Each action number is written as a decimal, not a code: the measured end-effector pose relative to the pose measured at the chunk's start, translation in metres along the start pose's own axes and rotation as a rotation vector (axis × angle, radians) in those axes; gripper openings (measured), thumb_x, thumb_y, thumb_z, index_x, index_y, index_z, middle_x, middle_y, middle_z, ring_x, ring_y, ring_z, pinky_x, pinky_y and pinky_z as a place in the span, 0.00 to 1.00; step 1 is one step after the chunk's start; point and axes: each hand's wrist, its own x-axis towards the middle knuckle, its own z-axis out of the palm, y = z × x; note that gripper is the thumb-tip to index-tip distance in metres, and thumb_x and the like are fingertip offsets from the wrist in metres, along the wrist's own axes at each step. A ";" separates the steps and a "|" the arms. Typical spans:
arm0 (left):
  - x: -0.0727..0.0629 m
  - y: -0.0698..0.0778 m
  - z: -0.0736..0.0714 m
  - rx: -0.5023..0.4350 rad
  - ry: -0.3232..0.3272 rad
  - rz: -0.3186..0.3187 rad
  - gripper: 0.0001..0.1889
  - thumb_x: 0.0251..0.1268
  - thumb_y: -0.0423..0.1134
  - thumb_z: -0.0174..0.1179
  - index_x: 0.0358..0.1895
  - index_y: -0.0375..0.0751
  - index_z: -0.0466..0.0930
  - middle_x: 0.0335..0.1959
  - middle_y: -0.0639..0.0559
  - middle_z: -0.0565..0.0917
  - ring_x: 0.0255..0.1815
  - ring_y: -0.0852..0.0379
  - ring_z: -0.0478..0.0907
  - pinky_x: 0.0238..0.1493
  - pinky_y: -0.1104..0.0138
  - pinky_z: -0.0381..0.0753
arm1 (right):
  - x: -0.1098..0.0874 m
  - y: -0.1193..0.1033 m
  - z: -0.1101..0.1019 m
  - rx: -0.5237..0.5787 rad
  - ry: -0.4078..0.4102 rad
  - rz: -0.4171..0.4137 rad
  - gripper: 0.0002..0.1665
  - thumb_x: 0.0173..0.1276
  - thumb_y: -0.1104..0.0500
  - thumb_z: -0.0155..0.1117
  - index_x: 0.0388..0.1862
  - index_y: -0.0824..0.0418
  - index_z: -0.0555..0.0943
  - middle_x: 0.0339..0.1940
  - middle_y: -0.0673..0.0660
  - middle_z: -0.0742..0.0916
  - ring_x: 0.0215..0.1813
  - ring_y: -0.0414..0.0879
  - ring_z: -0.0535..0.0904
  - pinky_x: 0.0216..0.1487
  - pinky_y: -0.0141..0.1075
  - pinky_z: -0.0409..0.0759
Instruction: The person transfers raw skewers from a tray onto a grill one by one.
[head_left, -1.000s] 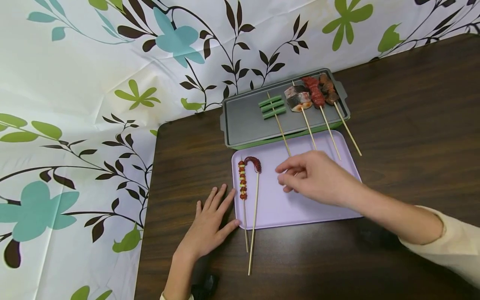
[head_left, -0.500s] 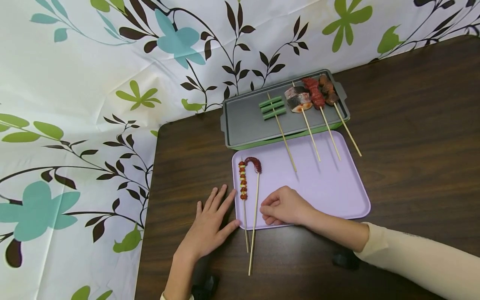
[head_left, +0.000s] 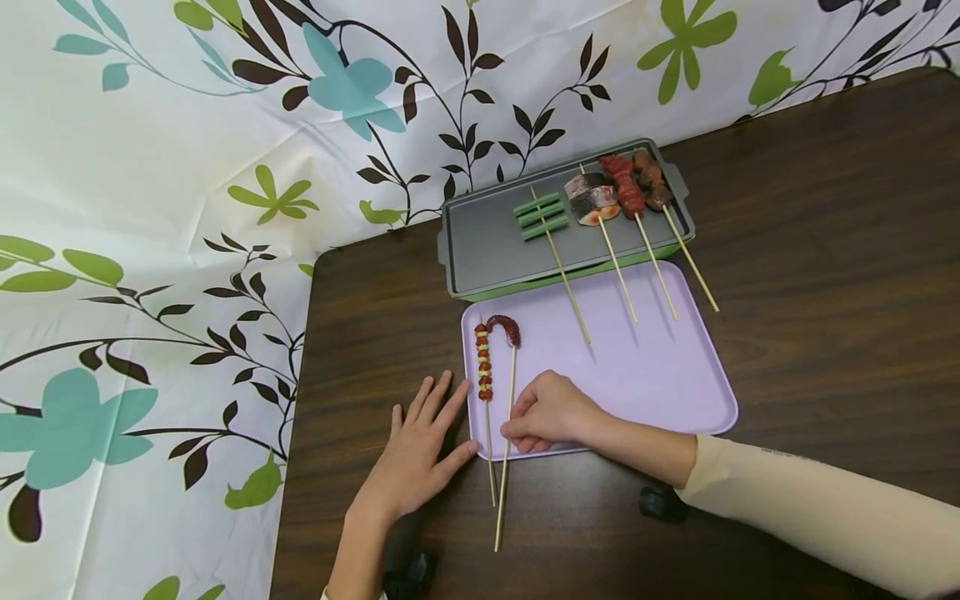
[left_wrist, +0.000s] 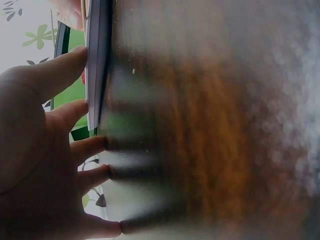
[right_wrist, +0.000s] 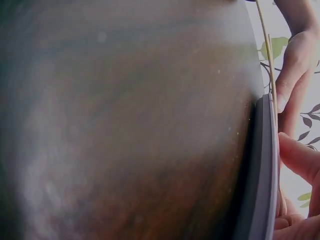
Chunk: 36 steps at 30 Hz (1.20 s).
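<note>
A curled dark-red tentacle skewer (head_left: 513,367) lies on the left part of the lilac tray (head_left: 637,392), its bare stick reaching past the front rim. My right hand (head_left: 551,412) pinches that stick low down, near the rim. Just left of it lies a skewer of small red and pale pieces (head_left: 483,367). My left hand (head_left: 412,454) rests with spread fingers on the table, its thumb and forefinger touching the tray's left edge. In the left wrist view, the thumb (left_wrist: 65,72) meets the tray's side. The right fingertips' contact is partly hidden in the right wrist view.
Behind the tray stands a grey-topped green grill (head_left: 487,242). On it lie a green vegetable skewer (head_left: 542,218), a fish skewer (head_left: 592,198), a red meat skewer (head_left: 624,185) and a brown meat skewer (head_left: 651,179). Their sticks jut forward. A patterned cloth (head_left: 225,150) hangs behind the table.
My right hand has come down and left from the tray's middle to the tentacle skewer's stick and now pinches it. The left hand stays where it was.
</note>
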 end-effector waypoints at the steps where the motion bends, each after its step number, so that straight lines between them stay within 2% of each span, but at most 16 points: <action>1: 0.000 0.000 0.000 -0.004 -0.001 -0.001 0.40 0.68 0.64 0.53 0.79 0.66 0.46 0.80 0.54 0.47 0.80 0.46 0.39 0.62 0.27 0.44 | 0.000 0.000 0.001 -0.003 0.009 0.004 0.07 0.58 0.64 0.73 0.25 0.65 0.84 0.17 0.56 0.86 0.22 0.46 0.86 0.22 0.34 0.82; 5: -0.001 -0.001 0.002 -0.011 -0.002 0.000 0.40 0.69 0.64 0.53 0.79 0.66 0.46 0.80 0.54 0.47 0.80 0.46 0.39 0.62 0.27 0.44 | -0.002 0.002 0.002 0.024 0.027 0.011 0.05 0.56 0.66 0.70 0.25 0.66 0.82 0.16 0.57 0.86 0.22 0.46 0.86 0.23 0.34 0.82; 12: -0.002 -0.001 0.001 -0.020 -0.006 0.000 0.39 0.70 0.64 0.51 0.79 0.66 0.46 0.80 0.55 0.46 0.80 0.47 0.38 0.64 0.28 0.44 | -0.011 0.007 -0.007 0.174 0.026 0.036 0.03 0.57 0.70 0.65 0.29 0.70 0.80 0.21 0.61 0.87 0.23 0.45 0.85 0.25 0.34 0.83; 20: -0.001 -0.002 0.001 -0.008 -0.003 -0.001 0.40 0.69 0.65 0.51 0.79 0.66 0.45 0.80 0.55 0.47 0.80 0.47 0.38 0.65 0.29 0.43 | -0.025 0.013 -0.023 0.361 -0.023 0.066 0.14 0.64 0.69 0.63 0.47 0.78 0.77 0.34 0.66 0.88 0.34 0.48 0.87 0.34 0.36 0.85; 28: -0.001 -0.002 0.000 -0.013 -0.002 0.002 0.39 0.69 0.64 0.51 0.79 0.66 0.45 0.80 0.55 0.47 0.80 0.47 0.38 0.65 0.29 0.43 | -0.038 0.018 -0.035 0.367 -0.055 0.032 0.16 0.69 0.69 0.60 0.52 0.80 0.75 0.38 0.67 0.88 0.39 0.51 0.88 0.38 0.38 0.85; 36: 0.000 -0.003 0.001 -0.004 -0.004 -0.003 0.40 0.69 0.65 0.51 0.79 0.66 0.45 0.80 0.55 0.46 0.80 0.47 0.38 0.64 0.28 0.43 | -0.051 0.011 -0.038 0.374 -0.142 -0.046 0.19 0.70 0.69 0.59 0.54 0.83 0.73 0.40 0.70 0.87 0.40 0.52 0.88 0.38 0.38 0.85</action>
